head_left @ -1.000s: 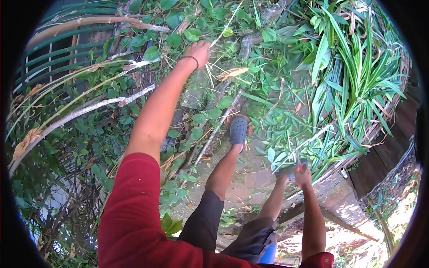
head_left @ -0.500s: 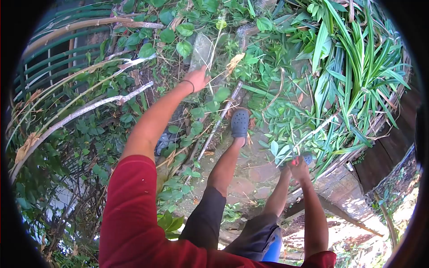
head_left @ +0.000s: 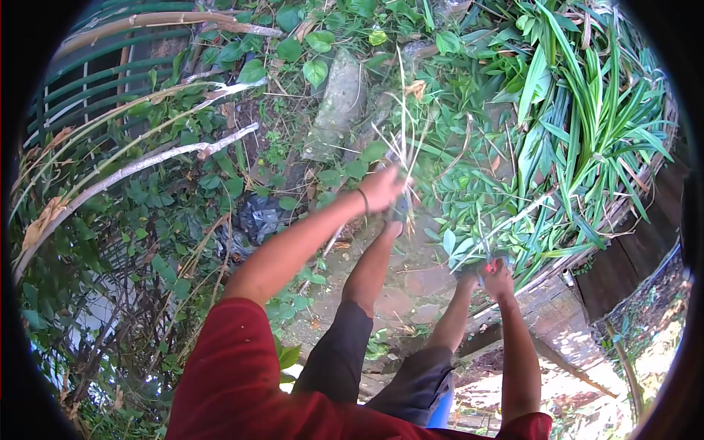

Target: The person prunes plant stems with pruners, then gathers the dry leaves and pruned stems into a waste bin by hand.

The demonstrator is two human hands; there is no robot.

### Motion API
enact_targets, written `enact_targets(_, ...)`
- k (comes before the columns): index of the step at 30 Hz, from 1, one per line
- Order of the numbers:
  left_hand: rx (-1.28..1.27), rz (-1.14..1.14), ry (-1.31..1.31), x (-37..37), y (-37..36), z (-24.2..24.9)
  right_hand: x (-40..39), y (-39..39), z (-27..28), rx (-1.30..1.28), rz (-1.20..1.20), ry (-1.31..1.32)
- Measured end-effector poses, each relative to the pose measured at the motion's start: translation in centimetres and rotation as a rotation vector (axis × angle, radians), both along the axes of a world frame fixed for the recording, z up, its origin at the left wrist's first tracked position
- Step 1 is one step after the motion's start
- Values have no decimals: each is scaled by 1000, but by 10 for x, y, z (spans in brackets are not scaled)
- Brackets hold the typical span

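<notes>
Outdoors, in an overgrown garden corner, seen from above the person's shoulders:

Left hand: the left hand [head_left: 383, 188] is closed in a fist around a bundle of dry grass stems [head_left: 402, 125], gripping them low, so the pale stalks fan upward from the fist. A dark band sits on that wrist.

Right hand: the right hand [head_left: 498, 277] hangs low by the knee, fingers wrapped round the red handles of what look like pruning shears [head_left: 490, 262]; the blades are lost among leaves, so I cannot tell whether they are open.

Where the stems are: held up in front of the person, above the grey clog [head_left: 398, 210] on the forward foot and just beside the stone slab [head_left: 335, 106] lying among the creepers.

How the stems should handle: light, thin and springy by the look of them, dry enough to snap or slip out one by one. A grip close to the base, where they bunch tight, seems the sure place; the loose tips would only bend away.

Around: long-bladed green plants [head_left: 587, 110] fill the right side, bare pale branches [head_left: 139, 165] arch over a green fence [head_left: 81, 81] on the left, a crumpled black plastic bag [head_left: 258, 216] lies in the weeds, and paving stones [head_left: 411, 282] show underfoot.
</notes>
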State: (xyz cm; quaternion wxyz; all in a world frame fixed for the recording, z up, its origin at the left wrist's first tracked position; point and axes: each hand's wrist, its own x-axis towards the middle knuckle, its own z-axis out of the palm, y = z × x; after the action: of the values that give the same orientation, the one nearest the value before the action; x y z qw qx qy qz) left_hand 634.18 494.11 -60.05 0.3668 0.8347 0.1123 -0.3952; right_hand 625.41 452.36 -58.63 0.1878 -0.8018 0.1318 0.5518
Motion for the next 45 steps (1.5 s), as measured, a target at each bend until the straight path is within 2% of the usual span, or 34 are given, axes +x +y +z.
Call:
enact_targets(1, 115, -116, 46, 32, 12, 29, 7, 2, 4, -7, 3, 0)
enact_targets(2, 165, -88, 109, 54, 31, 41, 12, 5, 7, -14, 7, 4)
enact_targets(3, 218, -61, 173, 71, 57, 45, 14, 6, 7, -17, 11, 8)
enact_targets(5, 506, -251, 90, 83, 110, 40, 13, 3, -2, 1, -12, 7)
enact_targets(7, 572, -523, -72, 67, 170, 19, 17, 7, -9, -20, -32, -8)
enact_targets(10, 602, -614, -14, 75, 194, 36, 17, 15, -15, -48, -20, 46)
enact_targets(11, 602, -615, -8, 78, 198, 35, 17, 16, -17, -56, -7, 93)
enact_targets(13, 737, -437, 7, 87, 203, 31, 13, 21, -17, -38, 9, 56)
enact_targets(15, 762, -421, 60, 89, 221, 14, 14, 27, -6, 11, 95, 26)
enact_targets(18, 920, -453, 136, 77, 239, -9, 13, 29, -11, 29, 92, 7)
enact_targets(19, 921, -447, 138, 73, 242, -21, 13, 28, -12, 40, 97, -7)
enact_targets(20, 846, -614, 327, 66, 251, -47, 17, 27, -14, 43, 102, -11)
enact_targets(21, 757, -782, 513, 73, 240, -43, 20, 27, -17, 35, 87, -23)
enact_targets(22, 799, -518, 454, 71, 226, -39, 19, 26, -18, 24, 70, -30)
enact_targets(23, 796, -522, 455, 74, 228, -35, 21, 30, -16, 22, 68, -28)
enact_targets(25, 849, -341, 291, 73, 229, -25, 29, 32, -10, -52, 101, -3)
enact_targets(26, 830, -434, 229, 69, 236, -20, 30, 30, -9, -29, 112, -1)
enact_targets(29, 741, -526, 72, 47, 228, 23, 24, 25, -9, 16, 143, -51)
enact_targets(31, 642, -355, -2, 27, 213, 52, 29, 28, 3, 17, 143, -47)
enact_targets(34, 585, -354, -63, 5, 185, 88, 29, 31, 11, -9, 103, 12)
enact_targets(37, 633, -276, -189, -1, 195, 77, 27, 25, 13, -13, 121, -31)
enact_targets(39, 645, -311, -115, 12, 190, 71, 24, 26, 17, -28, 96, 4)
enact_targets(41, 559, -473, -233, 26, 192, 44, 19, 23, 9, -26, 98, -1)
enact_targets(44, 504, -449, -97, 69, 186, 15, 12, 18, -1, -51, 138, -1)
enact_targets(45, 501, -427, -147, 74, 186, 10, 4, 14, -6, -59, 141, 14)
